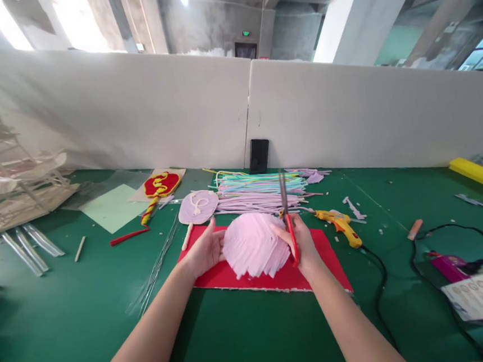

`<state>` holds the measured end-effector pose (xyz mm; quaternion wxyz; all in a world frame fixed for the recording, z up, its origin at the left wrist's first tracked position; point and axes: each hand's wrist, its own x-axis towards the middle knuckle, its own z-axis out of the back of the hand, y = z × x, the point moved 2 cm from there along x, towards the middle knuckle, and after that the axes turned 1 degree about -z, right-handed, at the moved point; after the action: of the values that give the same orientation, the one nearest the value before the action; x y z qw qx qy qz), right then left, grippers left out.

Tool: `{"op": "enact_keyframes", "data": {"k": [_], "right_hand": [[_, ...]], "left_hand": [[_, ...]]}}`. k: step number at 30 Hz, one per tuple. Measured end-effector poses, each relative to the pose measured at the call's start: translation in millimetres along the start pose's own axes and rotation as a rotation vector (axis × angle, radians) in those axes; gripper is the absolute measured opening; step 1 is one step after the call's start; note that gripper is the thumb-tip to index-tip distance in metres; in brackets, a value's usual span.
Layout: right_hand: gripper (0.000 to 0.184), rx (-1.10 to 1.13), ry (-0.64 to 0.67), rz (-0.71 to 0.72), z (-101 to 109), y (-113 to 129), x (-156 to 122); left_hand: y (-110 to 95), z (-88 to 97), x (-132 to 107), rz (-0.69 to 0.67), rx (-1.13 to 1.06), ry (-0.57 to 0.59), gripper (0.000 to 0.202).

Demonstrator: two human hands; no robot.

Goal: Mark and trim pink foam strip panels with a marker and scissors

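Observation:
A round pale pink piece [256, 246], covered in overlapping strips with a jagged lower edge, is held up over a red board [328, 258]. My left hand [205, 252] grips its left edge between thumb and fingers. At the right edge my right hand [301, 243] has its thumb on the piece and also holds red-handled scissors [292, 238], blades pointing up and away. Whether the blades are apart is hard to see. Just beyond lie a lilac round fan shape [197, 206] with a cream cord on it and a bundle of pastel pipe cleaners [259, 193].
A yellow glue gun [341, 226] with a black cable lies right of the board. A phone [259, 156] leans on the white partition [154, 109]. A red-and-yellow fan [161, 185], thin wires [159, 261] and a rack [17, 183] are leftward. Scraps dot the green table [238, 339].

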<state>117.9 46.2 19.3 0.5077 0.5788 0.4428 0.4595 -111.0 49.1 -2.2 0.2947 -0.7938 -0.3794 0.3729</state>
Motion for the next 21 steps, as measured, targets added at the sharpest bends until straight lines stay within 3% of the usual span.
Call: {"op": "enact_keyframes", "data": {"k": [2, 4, 9, 15, 21], "right_hand": [[0.043, 0.066, -0.092, -0.008, 1.2, -5.0, 0.3], [0.043, 0.115, -0.163, -0.016, -0.4, -11.5, -1.5], [0.041, 0.125, -0.23, -0.023, -10.4, -22.3, -9.7], [0.041, 0.131, -0.287, -0.016, -11.5, -19.4, -15.1], [0.042, 0.103, -0.353, -0.012, -7.9, -15.8, -17.6]], "left_hand": [[1.1, -5.2, -0.6, 0.019, -0.06, 0.108, 0.062], [3.6, -12.1, -0.5, -0.067, -0.108, 0.163, 0.063], [16.6, -25.7, 2.3, -0.286, -0.083, 0.192, 0.04], [20.3, -33.8, -0.1, -0.256, -0.117, 0.29, 0.042], [19.4, -39.4, -1.3, -0.264, -0.151, 0.172, 0.043]]}}
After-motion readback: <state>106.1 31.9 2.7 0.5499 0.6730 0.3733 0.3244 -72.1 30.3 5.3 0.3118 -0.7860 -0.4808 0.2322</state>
